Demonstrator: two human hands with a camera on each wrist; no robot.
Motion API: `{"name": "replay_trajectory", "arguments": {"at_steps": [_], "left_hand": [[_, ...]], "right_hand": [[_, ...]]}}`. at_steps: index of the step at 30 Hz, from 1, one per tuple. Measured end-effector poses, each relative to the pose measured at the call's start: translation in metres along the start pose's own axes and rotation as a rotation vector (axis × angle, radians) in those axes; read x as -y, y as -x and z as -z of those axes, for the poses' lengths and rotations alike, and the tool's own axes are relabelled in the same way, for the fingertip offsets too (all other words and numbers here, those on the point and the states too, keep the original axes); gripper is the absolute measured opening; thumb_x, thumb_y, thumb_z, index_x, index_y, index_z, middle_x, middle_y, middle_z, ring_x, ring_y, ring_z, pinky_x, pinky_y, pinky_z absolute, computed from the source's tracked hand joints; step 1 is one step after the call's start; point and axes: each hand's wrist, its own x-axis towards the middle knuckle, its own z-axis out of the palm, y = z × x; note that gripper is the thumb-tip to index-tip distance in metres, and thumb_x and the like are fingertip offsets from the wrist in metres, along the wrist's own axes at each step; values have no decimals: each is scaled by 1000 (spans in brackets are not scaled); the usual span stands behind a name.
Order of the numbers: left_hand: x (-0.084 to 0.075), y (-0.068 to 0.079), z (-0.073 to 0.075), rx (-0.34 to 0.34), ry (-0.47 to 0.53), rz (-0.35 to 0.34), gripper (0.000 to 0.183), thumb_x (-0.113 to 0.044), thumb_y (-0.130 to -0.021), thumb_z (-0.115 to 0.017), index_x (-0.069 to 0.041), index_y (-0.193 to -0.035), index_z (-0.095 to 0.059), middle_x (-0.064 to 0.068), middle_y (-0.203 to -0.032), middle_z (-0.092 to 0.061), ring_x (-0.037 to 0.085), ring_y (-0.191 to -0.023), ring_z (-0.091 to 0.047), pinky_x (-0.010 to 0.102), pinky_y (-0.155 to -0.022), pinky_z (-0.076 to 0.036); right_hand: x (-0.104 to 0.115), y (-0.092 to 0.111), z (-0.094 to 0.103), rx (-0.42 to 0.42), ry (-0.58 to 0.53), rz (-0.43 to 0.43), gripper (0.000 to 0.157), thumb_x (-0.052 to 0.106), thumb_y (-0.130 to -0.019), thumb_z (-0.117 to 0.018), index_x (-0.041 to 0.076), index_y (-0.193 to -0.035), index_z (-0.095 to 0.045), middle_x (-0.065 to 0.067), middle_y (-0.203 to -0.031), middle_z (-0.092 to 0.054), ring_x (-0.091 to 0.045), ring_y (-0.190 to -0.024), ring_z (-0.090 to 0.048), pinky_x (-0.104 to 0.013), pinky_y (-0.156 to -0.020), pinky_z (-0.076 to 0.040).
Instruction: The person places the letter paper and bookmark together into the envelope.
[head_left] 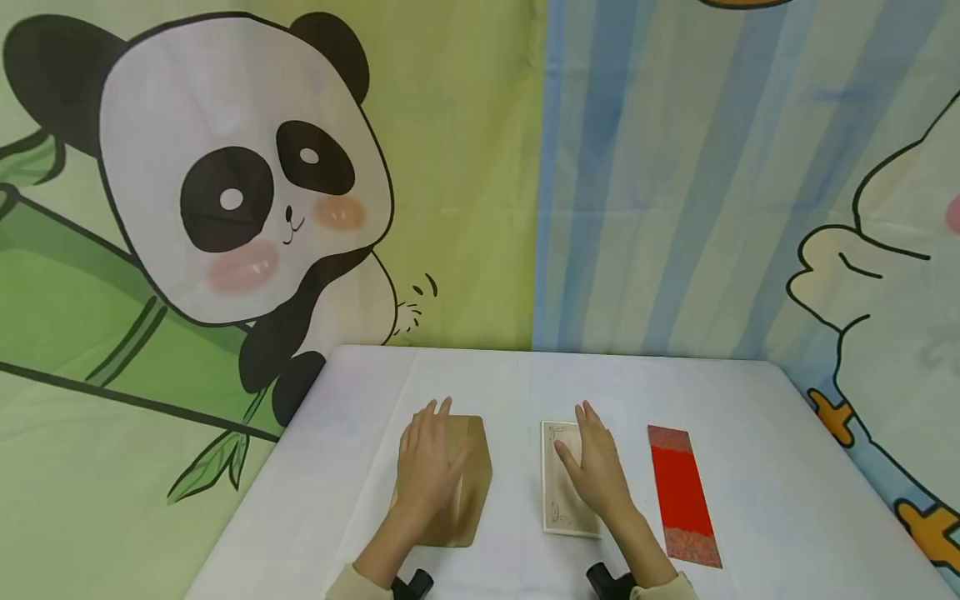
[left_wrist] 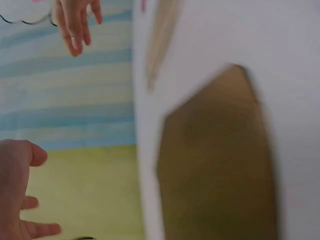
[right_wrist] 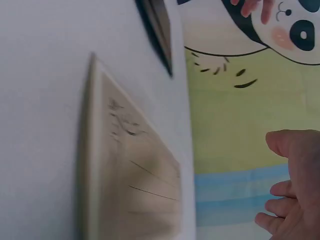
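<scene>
My left hand (head_left: 429, 467) hovers over a flat golden-brown piece with cut-off corners (head_left: 472, 475), its fingers extended and holding nothing. In the left wrist view the brown piece (left_wrist: 220, 160) lies below the hand (left_wrist: 17, 190), a gap between them. Over a cream pad of paper (head_left: 561, 496) is my right hand (head_left: 596, 467), fingers extended, thumb spread to the left. The right wrist view shows the pad's printed corner ornament and ruled lines (right_wrist: 145, 185), with the hand (right_wrist: 300, 185) raised off it. Part of each item is hidden under a hand in the head view.
A red strip with patterned ends (head_left: 682, 492) lies to the right of the pad on the white table (head_left: 780, 467). Behind the table hangs a cartoon backdrop with a panda (head_left: 247, 100). Dark wrist camera mounts (head_left: 611, 582) sit at both wrists.
</scene>
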Motion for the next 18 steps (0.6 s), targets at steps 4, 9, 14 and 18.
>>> {"name": "replay_trajectory", "arguments": {"at_steps": [4, 9, 14, 18], "left_hand": [[20, 17, -23, -3, -42, -51, 62, -29, -85, -60, -5, -138, -39, 20, -135, -43, 41, -124, -38, 53, -95, -33], [40, 34, -48, 122, -51, -60, 56, -34, -89, -56, -6, -136, -44, 18, -141, -37, 42, -130, -28, 55, -100, -26], [52, 50, -63, 260, -79, -75, 56, -41, -92, -48, -10, -138, -43, 17, -145, -32, 44, -132, -21, 59, -102, -18], [50, 58, -69, 288, -99, -46, 57, -45, -93, -44, -13, -140, -42, 16, -146, -30, 42, -133, -20, 59, -102, -14]], "right_hand": [[-10, 6, -33, 36, 15, -10, 71, 31, -90, -57, -5, -143, -25, -21, -150, -16, -37, -136, -14, -61, -101, -15], [-16, 11, -57, 80, 115, 10, 68, 34, -91, -56, -4, -141, -30, -23, -149, -17, -41, -135, -13, -65, -99, -12], [-21, 18, -68, 165, 221, -3, 63, 36, -93, -50, -1, -141, -33, -24, -148, -20, -41, -135, -13, -62, -102, -8], [-22, 21, -73, 162, 242, 6, 60, 36, -95, -47, 0, -141, -33, -23, -147, -22, -40, -135, -15, -59, -104, -7]]}}
